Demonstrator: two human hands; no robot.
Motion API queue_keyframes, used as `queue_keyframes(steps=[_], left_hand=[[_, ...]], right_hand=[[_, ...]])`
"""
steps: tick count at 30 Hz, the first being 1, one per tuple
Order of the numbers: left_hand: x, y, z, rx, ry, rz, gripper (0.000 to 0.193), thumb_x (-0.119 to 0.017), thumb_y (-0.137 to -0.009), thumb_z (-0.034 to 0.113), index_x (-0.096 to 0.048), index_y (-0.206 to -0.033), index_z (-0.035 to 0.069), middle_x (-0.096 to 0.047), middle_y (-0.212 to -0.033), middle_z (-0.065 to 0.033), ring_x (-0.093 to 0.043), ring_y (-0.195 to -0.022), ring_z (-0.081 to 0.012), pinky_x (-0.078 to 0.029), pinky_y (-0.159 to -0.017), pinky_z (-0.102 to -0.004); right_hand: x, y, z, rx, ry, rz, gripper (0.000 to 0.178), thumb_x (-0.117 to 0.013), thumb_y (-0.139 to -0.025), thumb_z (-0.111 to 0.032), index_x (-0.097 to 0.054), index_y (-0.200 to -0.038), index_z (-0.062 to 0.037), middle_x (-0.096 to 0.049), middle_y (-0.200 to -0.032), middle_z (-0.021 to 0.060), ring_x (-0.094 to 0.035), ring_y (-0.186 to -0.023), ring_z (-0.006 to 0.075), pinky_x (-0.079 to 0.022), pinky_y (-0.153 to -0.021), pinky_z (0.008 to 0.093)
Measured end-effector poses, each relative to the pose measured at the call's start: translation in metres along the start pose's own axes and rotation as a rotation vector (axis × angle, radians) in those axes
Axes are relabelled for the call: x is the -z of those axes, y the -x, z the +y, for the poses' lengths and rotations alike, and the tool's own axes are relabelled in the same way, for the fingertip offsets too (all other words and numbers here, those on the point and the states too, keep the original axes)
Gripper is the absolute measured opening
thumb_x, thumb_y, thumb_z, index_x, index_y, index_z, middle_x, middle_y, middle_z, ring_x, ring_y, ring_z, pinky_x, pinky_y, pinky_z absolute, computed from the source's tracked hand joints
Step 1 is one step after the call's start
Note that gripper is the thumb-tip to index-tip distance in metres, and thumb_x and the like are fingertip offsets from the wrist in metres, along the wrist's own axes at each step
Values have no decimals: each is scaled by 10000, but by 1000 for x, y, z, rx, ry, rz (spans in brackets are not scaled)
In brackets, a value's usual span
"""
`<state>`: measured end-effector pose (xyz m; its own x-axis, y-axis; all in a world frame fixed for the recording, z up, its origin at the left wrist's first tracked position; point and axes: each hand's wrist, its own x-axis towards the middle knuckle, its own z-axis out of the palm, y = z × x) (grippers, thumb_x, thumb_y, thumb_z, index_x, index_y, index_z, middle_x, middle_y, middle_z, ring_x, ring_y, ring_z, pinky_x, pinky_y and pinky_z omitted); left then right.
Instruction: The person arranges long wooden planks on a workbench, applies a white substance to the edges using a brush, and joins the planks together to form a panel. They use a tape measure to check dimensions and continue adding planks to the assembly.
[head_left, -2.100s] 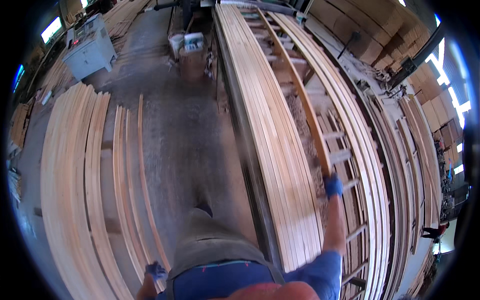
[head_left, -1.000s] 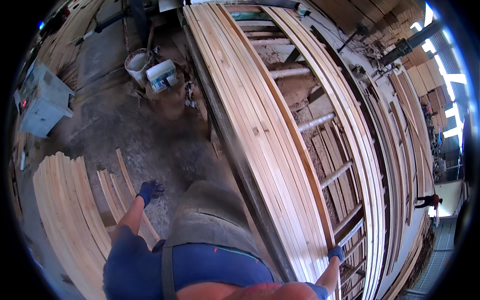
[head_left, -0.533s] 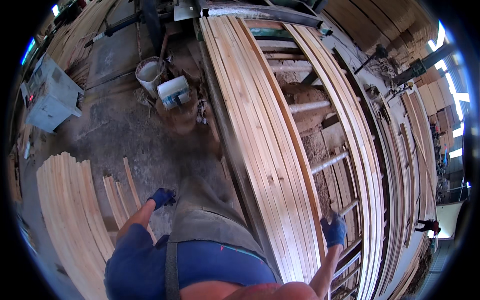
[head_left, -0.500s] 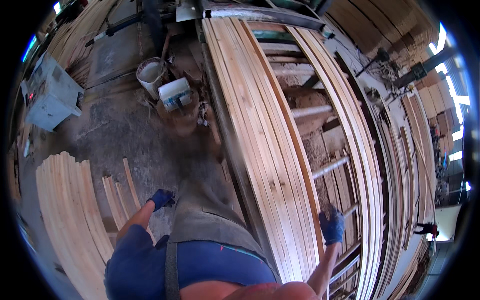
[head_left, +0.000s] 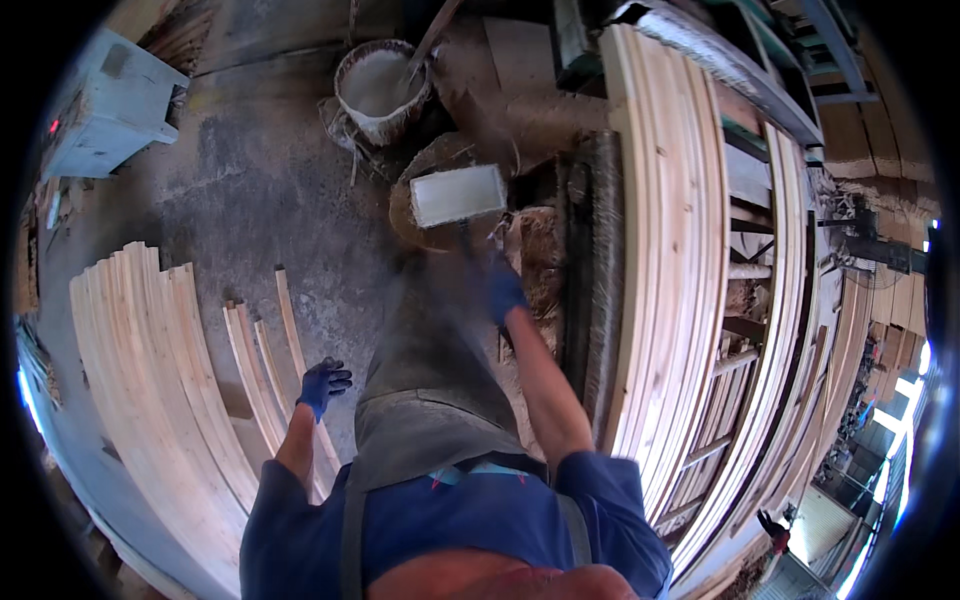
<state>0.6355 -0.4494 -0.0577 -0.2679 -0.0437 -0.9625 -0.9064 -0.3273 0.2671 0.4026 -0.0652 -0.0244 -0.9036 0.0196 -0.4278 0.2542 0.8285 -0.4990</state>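
My left hand [head_left: 325, 386], in a dark blue glove, hangs beside the loose wooden strips on the left, its fingers apart and nothing in them. My right hand [head_left: 507, 294], also in a blue glove, reaches forward, just short of a white rectangular block-like container [head_left: 458, 195] on a round brown stand. Motion smears its fingers, so whether they touch or hold anything is unclear. Behind the stand, a round bucket [head_left: 375, 92] of whitish paste has a stick leaning in it. Long pale wooden strips [head_left: 672, 250] lie side by side on the rack at my right.
On the left lie a bundle of long boards [head_left: 150, 350] and a few narrow strips [head_left: 262, 360]. A pale grey box-like cabinet [head_left: 115, 105] stands at the far left. A dark rack edge [head_left: 595, 290] runs along my right. Someone's dark-clothed figure [head_left: 775, 530] shows at the far right.
My right hand has left the strips on the rack and swung forward and left toward the white container. The view has turned right. My left hand stays low, its fingers now spread.
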Motion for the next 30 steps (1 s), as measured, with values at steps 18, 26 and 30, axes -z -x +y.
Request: queue_keyframes(steps=[18,26,30], left_hand=[[-3,-40,69,-58,-223,-68,345,-531,-938,368,-571,-1162,109,-697,-991,-127,-689,-814,-260,-523,-683,-383],[-144,3,95,-256,-473,-266,368,-422,-969,324,-592,-1201,94,-703,-1055,-100,-684,-891,-236,-498,-801,-390],[-117,-32,25,-169,-565,-247,262,-486,-951,263,-625,-1081,83,-706,-964,-136,-692,-740,-257,-529,-623,-394]], right_hand=[[164,26,-106,188,-308,141,376,-575,-892,-339,-580,-1119,-40,-663,-908,245,-639,-833,435,-503,-722,503],[324,238,13,197,-595,374,246,-610,-905,-216,-632,-1022,0,-683,-774,115,-651,-674,257,-529,-633,362],[335,323,82,-197,-646,354,223,-618,-909,-235,-637,-921,-13,-608,-682,18,-545,-565,76,-457,-501,253]])
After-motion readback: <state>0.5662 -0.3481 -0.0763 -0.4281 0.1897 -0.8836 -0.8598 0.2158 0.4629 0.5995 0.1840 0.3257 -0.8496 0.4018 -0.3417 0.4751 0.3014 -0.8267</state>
